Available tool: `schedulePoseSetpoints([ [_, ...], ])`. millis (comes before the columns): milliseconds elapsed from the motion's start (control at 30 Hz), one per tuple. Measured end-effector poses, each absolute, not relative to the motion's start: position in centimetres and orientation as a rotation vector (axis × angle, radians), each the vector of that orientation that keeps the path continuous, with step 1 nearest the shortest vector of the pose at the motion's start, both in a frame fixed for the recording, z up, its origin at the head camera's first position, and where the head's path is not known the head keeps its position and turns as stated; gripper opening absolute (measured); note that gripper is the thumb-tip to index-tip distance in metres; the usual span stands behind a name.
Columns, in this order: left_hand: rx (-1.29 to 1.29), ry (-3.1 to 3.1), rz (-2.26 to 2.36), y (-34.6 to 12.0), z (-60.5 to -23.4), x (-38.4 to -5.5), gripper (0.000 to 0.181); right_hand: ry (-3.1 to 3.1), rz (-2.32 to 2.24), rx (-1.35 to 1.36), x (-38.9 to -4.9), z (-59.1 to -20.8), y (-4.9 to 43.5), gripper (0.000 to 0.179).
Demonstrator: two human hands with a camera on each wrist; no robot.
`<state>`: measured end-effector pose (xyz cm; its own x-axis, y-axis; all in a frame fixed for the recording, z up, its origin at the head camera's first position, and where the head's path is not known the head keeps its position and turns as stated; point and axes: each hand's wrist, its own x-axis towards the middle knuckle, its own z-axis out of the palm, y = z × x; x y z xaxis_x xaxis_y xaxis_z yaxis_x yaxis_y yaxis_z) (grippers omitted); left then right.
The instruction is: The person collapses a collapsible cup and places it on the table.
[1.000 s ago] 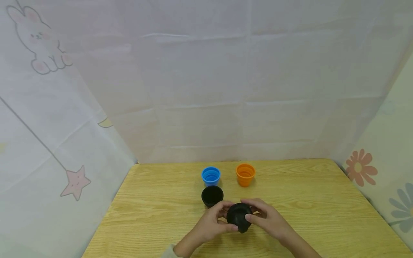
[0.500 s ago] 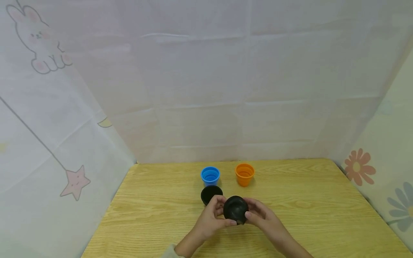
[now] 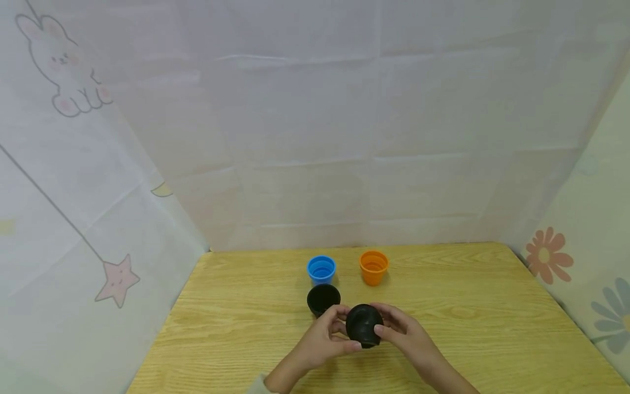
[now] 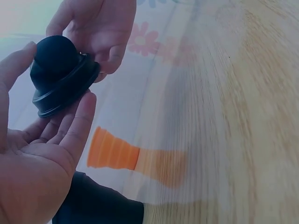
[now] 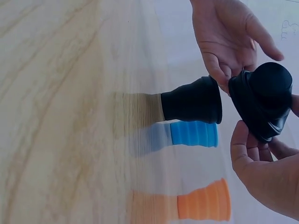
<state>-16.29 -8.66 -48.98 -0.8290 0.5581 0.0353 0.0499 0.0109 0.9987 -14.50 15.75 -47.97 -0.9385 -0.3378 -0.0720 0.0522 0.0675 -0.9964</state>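
Both hands hold a soft black collapsible cup (image 3: 363, 324) in the air above the table's near half. Its shape is partly folded in, with a rounded bulge and a rolled rim in the left wrist view. My left hand (image 3: 320, 343) grips it from the left, thumb at the near edge and fingers under the rim. From the other side my right hand (image 3: 412, 340) holds it, thumb pressing on its right edge. A second black cup (image 5: 192, 101), wide mouth up, stands just beyond my left hand on the table.
Behind the standing black cup is a blue ribbed cup (image 3: 321, 269). To its right stands an orange ribbed cup (image 3: 374, 268). The wooden table (image 3: 221, 328) ends at a pale cloth backdrop (image 3: 305, 137) behind and at the sides.
Both hands lifted the black collapsible cup slightly away from the near edge, then brought it partly back. Its tilt and folded shape look different. The standing cups stay put.
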Motion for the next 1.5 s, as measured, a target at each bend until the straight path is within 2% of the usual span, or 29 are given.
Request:
schedulePoseSetpoints([
  [433,0.564,1.922,1.904,-8.0,-49.0,-16.1,0.044,2.125,-1.826,-0.424,-15.0,-48.2,16.2,0.049],
  [767,0.547,1.932,1.934,-7.7,-48.9,-16.1,0.035,2.056,-1.901,-0.332,-15.1,-48.5,16.1,0.055],
  [1500,0.543,2.059,1.82,-7.4,-49.2,-16.7,0.03,2.12,-1.85,-0.268,-15.8,-48.9,16.2,0.051],
])
